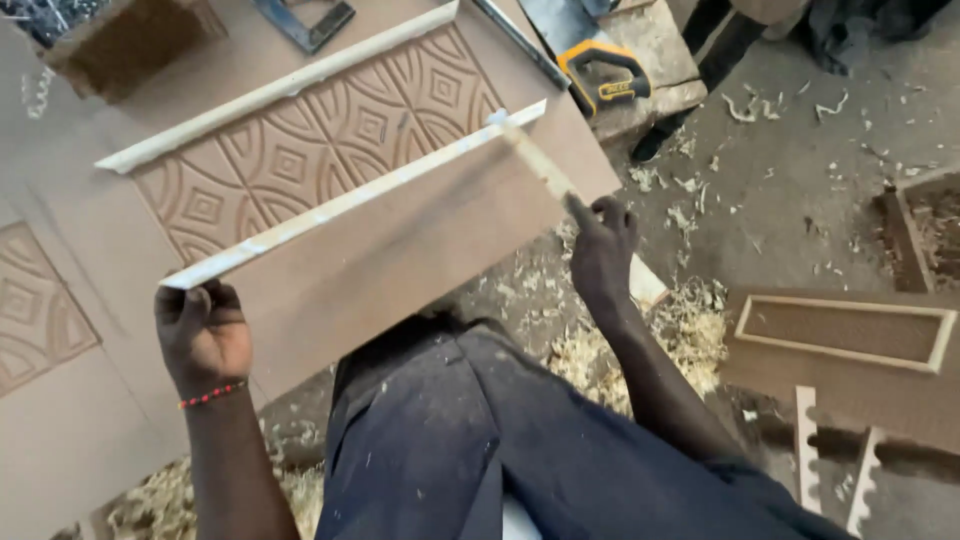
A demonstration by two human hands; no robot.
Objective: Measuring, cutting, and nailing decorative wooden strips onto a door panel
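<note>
Both hands hold a long pale wooden strip [350, 200]. At its lower near end the left hand [203, 335], a red bead bracelet [210, 396] on its wrist, is closed in a fist around the strip. Farther right, the right hand [601, 250] pinches the short angled piece at the strip's upper far end with bent fingers.

Under the hands lies a brown board [400, 250] with a panel of carved circle-and-diamond patterns [310, 140] beyond the strip. Right of the right hand, wood shavings [690, 330] litter a grey dusty floor [800, 160]; a yellow-handled saw [600, 70] rests beyond it, and a framed brown panel [850, 330] lies far right.

The strip's long axis runs diagonally, from the left hand up and away toward the right hand.
</note>
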